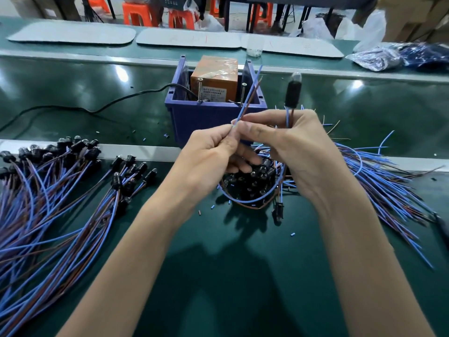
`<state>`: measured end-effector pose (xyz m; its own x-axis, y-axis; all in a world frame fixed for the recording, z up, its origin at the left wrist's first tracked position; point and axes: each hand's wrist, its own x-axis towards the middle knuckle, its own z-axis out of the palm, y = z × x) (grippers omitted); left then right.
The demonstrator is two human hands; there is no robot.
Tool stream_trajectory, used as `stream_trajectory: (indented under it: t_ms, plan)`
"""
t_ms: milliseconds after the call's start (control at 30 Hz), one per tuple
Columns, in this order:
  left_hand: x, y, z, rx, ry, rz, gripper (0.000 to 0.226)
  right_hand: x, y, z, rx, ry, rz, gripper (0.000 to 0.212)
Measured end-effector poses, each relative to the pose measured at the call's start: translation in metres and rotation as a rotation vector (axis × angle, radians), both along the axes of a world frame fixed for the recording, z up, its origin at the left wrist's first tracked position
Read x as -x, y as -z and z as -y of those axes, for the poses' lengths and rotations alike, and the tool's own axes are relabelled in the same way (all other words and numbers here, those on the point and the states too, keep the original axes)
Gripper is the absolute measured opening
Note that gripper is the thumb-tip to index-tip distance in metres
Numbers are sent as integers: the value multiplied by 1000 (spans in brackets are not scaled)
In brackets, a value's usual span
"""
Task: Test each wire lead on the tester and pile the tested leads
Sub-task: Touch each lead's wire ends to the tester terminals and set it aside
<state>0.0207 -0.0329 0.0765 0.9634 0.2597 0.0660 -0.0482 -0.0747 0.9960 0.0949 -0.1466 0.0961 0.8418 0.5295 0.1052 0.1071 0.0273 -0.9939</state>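
Observation:
One wire lead [250, 96], a blue and a brown wire ending in a black bulb socket [293, 92], loops between my hands above the table. My left hand [213, 152] pinches the free wire ends, which point up toward the tester. My right hand [289, 142] grips the wires just under the upright socket and also touches the free ends with its fingertips. The tester [215, 81] is an orange box with two upright screws, set in a blue bin [206, 120] right behind my hands. A pile of leads [48, 190] lies at the left, and another heap [379, 181] spreads to the right.
A black cable [97, 109] runs from the bin off to the left. Small blue and brown insulation bits [292, 234] dot the green mat. Grey pads [73, 34] lie at the back, plastic bags [388, 57] at the far right, orange stools [136, 13] beyond the table.

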Motion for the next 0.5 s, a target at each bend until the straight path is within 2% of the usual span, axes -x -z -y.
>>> stream_trajectory:
  t_ms: [267,400,500]
  plan:
    - [-1,-2,-3,-24,-62,-20,29,1,-3,-3,8,42,-59,19]
    - [-4,2,-8,-17,-244,5,22,-1,-6,-4,-105,46,-208,16]
    - [-5,7,-15,-71,-393,46,18,-3,-5,-3,-95,70,-194,11]
